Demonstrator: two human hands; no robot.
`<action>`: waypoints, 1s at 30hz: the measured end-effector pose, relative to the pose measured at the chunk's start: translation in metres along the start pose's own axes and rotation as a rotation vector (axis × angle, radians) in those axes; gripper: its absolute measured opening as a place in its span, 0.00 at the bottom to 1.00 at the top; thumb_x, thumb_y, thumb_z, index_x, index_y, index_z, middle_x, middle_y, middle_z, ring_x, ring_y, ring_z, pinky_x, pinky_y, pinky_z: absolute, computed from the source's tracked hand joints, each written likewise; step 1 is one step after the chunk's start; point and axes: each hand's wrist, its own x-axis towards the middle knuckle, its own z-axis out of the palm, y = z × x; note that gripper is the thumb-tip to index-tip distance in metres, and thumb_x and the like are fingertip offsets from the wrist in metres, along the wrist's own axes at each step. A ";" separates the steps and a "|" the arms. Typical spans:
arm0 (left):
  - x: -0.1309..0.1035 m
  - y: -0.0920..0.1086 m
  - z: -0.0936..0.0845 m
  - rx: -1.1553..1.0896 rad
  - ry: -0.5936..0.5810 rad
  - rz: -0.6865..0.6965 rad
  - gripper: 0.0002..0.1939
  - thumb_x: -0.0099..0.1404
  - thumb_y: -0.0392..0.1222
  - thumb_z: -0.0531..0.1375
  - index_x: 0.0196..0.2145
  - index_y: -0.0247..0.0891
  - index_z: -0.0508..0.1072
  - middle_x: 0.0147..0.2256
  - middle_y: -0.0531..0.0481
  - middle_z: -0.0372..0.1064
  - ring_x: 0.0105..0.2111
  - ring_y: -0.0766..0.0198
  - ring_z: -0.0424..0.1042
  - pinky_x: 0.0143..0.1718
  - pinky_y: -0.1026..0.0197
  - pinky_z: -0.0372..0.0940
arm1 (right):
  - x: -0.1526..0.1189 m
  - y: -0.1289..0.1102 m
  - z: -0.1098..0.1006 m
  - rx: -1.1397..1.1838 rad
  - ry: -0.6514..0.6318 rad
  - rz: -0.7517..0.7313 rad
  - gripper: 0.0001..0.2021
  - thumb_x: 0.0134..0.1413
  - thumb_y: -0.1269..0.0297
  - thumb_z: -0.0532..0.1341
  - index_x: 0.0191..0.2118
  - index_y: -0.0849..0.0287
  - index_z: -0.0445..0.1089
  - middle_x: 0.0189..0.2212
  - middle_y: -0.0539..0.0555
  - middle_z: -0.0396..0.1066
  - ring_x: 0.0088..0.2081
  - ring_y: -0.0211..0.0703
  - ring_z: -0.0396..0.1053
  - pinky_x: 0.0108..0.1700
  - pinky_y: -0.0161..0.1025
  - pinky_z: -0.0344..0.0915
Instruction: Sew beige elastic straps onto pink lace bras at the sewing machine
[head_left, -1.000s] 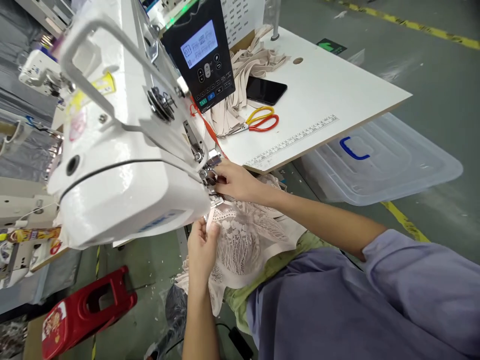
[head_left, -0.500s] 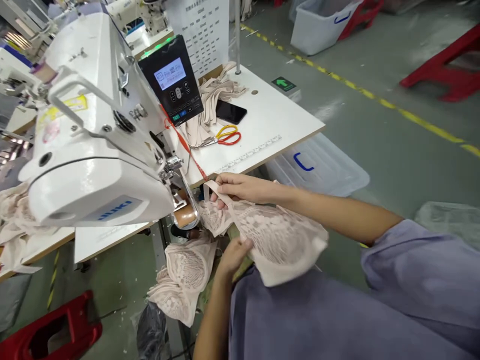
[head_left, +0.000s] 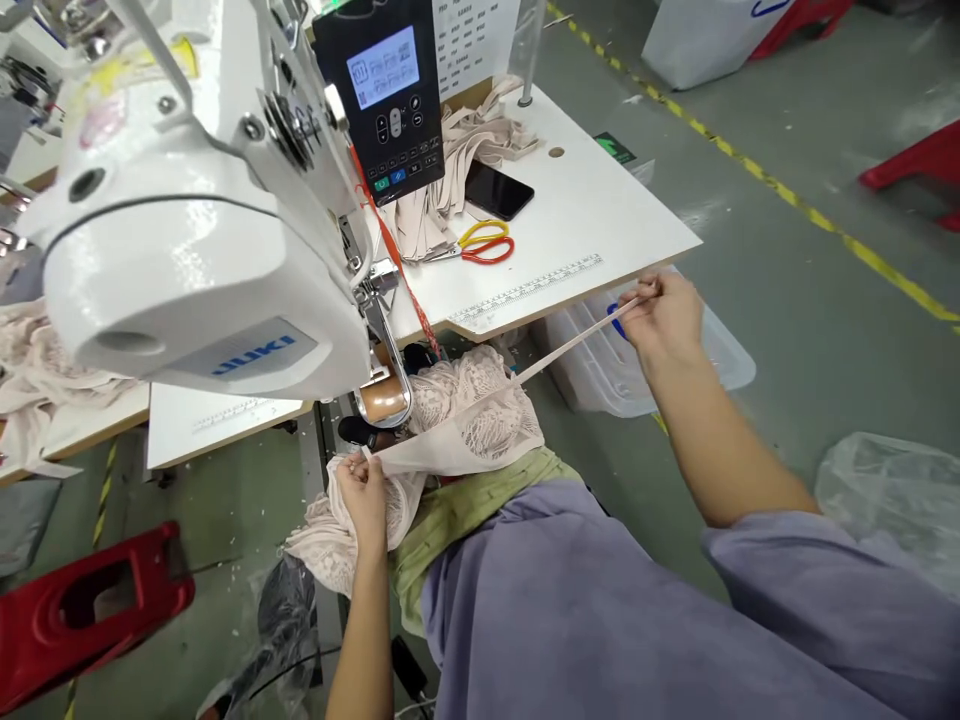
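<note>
Lace garment [head_left: 499,430] spans the near side of the sewing machine [head_left: 195,290]; near that machine, the left hand [head_left: 364,495] has its fingers [head_left: 352,468] pinched on a sheer panel [head_left: 435,452]; well apart from it, the right hand [head_left: 667,320] grips the narrow strap [head_left: 570,347], fingers closed; straightening seems underway; the next move probably calls for even tension.

Bright light, glare on sewing machine [head_left: 187,262]
</note>
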 end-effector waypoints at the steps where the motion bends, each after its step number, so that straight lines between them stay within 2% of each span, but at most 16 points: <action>1: 0.000 0.002 0.008 -0.009 0.077 0.019 0.15 0.67 0.51 0.56 0.46 0.39 0.64 0.26 0.59 0.62 0.26 0.65 0.66 0.33 0.62 0.63 | -0.001 -0.006 0.004 -0.006 -0.003 -0.036 0.13 0.64 0.79 0.47 0.29 0.57 0.53 0.24 0.42 0.57 0.19 0.26 0.47 0.24 0.23 0.55; 3: -0.003 0.014 0.020 -0.017 0.182 0.063 0.13 0.68 0.50 0.56 0.45 0.39 0.64 0.28 0.57 0.63 0.28 0.64 0.67 0.35 0.62 0.64 | -0.015 -0.009 0.011 -0.059 -0.056 -0.099 0.12 0.65 0.76 0.48 0.30 0.57 0.52 0.25 0.41 0.56 0.18 0.26 0.45 0.21 0.22 0.49; 4: -0.005 0.023 0.024 -0.020 0.200 0.088 0.12 0.68 0.49 0.56 0.43 0.39 0.66 0.29 0.54 0.65 0.30 0.64 0.68 0.36 0.61 0.64 | -0.029 -0.006 0.013 -0.099 -0.109 -0.115 0.10 0.65 0.74 0.51 0.31 0.56 0.53 0.26 0.41 0.58 0.18 0.26 0.45 0.20 0.23 0.47; 6: -0.014 0.048 0.024 -0.027 0.159 0.141 0.12 0.68 0.49 0.57 0.41 0.38 0.70 0.34 0.49 0.71 0.35 0.61 0.72 0.39 0.60 0.66 | -0.068 0.004 0.014 -0.214 -0.297 -0.092 0.09 0.58 0.70 0.62 0.34 0.55 0.59 0.28 0.43 0.65 0.19 0.28 0.50 0.19 0.27 0.48; 8: -0.024 0.078 0.017 -0.025 0.037 0.214 0.12 0.68 0.48 0.59 0.41 0.38 0.75 0.39 0.45 0.76 0.41 0.58 0.74 0.43 0.59 0.67 | -0.114 0.017 0.010 -0.376 -0.597 -0.043 0.13 0.46 0.70 0.71 0.31 0.56 0.64 0.28 0.47 0.69 0.23 0.31 0.58 0.24 0.31 0.56; 9: -0.028 0.093 0.011 -0.021 -0.034 0.263 0.11 0.68 0.48 0.60 0.41 0.39 0.77 0.41 0.45 0.77 0.42 0.57 0.75 0.45 0.58 0.67 | -0.137 0.022 0.007 -0.553 -0.884 -0.093 0.11 0.49 0.68 0.71 0.32 0.57 0.66 0.28 0.47 0.69 0.24 0.33 0.60 0.27 0.32 0.58; 11: -0.034 0.120 -0.002 -0.006 -0.153 0.385 0.11 0.71 0.46 0.58 0.42 0.40 0.78 0.42 0.45 0.78 0.44 0.57 0.75 0.46 0.57 0.68 | -0.175 0.030 0.002 -0.786 -1.302 -0.222 0.07 0.56 0.63 0.66 0.35 0.56 0.67 0.25 0.47 0.66 0.24 0.34 0.59 0.29 0.34 0.57; 12: -0.035 0.130 -0.008 0.007 -0.212 0.428 0.12 0.72 0.45 0.57 0.43 0.40 0.78 0.42 0.45 0.78 0.44 0.58 0.75 0.46 0.57 0.68 | -0.189 0.031 0.001 -0.866 -1.440 -0.297 0.05 0.60 0.62 0.63 0.36 0.56 0.67 0.24 0.46 0.65 0.24 0.34 0.59 0.30 0.35 0.56; 13: -0.035 0.139 -0.013 0.031 -0.283 0.463 0.12 0.73 0.45 0.56 0.45 0.40 0.78 0.42 0.45 0.77 0.43 0.58 0.75 0.45 0.58 0.68 | -0.199 0.032 0.000 -0.911 -1.513 -0.359 0.05 0.63 0.61 0.60 0.38 0.55 0.66 0.24 0.45 0.63 0.23 0.35 0.58 0.29 0.35 0.55; 16: -0.034 0.149 -0.021 0.144 -0.529 0.508 0.16 0.70 0.46 0.60 0.52 0.40 0.76 0.40 0.45 0.75 0.39 0.60 0.74 0.40 0.59 0.68 | -0.214 0.033 0.003 -0.979 -1.606 -0.460 0.05 0.65 0.60 0.57 0.41 0.56 0.63 0.24 0.45 0.63 0.22 0.35 0.58 0.29 0.35 0.52; 19: -0.034 0.146 -0.021 0.217 -0.634 0.535 0.17 0.70 0.46 0.61 0.55 0.40 0.76 0.37 0.47 0.72 0.32 0.64 0.70 0.33 0.63 0.64 | -0.218 0.032 0.009 -1.033 -1.704 -0.394 0.04 0.64 0.63 0.56 0.42 0.56 0.61 0.26 0.45 0.65 0.22 0.36 0.61 0.30 0.35 0.52; 22: -0.036 0.138 -0.018 0.182 -0.595 0.563 0.12 0.72 0.42 0.59 0.50 0.41 0.78 0.34 0.49 0.71 0.30 0.66 0.69 0.30 0.64 0.62 | -0.218 0.030 0.011 -1.093 -1.733 -0.317 0.05 0.63 0.62 0.57 0.42 0.56 0.61 0.26 0.45 0.65 0.23 0.36 0.61 0.31 0.35 0.53; 26: -0.039 0.132 -0.014 0.108 -0.499 0.594 0.07 0.70 0.39 0.60 0.37 0.38 0.78 0.29 0.52 0.71 0.28 0.67 0.69 0.30 0.65 0.61 | -0.216 0.029 0.011 -1.121 -1.717 -0.255 0.08 0.63 0.59 0.59 0.42 0.56 0.62 0.29 0.47 0.68 0.28 0.39 0.65 0.33 0.35 0.55; 30: -0.043 0.130 -0.011 0.116 -0.423 0.553 0.11 0.69 0.40 0.62 0.28 0.38 0.72 0.26 0.54 0.68 0.26 0.68 0.65 0.28 0.65 0.59 | -0.213 0.030 0.014 -1.110 -1.756 -0.189 0.09 0.64 0.58 0.60 0.46 0.56 0.68 0.32 0.49 0.74 0.31 0.40 0.68 0.35 0.36 0.57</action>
